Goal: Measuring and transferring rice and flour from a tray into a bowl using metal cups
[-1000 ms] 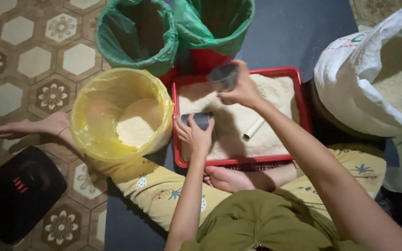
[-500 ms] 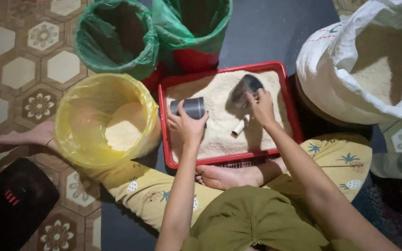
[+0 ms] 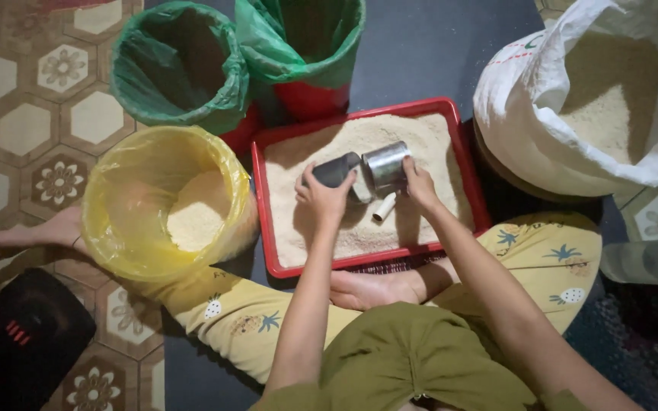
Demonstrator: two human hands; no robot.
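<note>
A red tray (image 3: 262,199) full of pale grain lies in front of me. My left hand (image 3: 323,199) grips a dark metal cup (image 3: 334,169) over the grain. My right hand (image 3: 419,185) grips a shiny metal cup (image 3: 384,166), tipped on its side with its mouth toward the dark cup. The two cups nearly touch. A small white cylinder (image 3: 384,207) lies on the grain just below them.
A yellow-lined bucket (image 3: 127,209) partly filled with grain stands left of the tray. Two green-lined bins (image 3: 180,68) stand behind it. A large white sack (image 3: 542,114) of grain is at the right. A black scale (image 3: 17,342) sits at bottom left. My crossed legs lie under the tray's near edge.
My right hand has brought the shiny cup down and left, from the tray's far right corner to beside the dark cup. My left hand stayed roughly in place.
</note>
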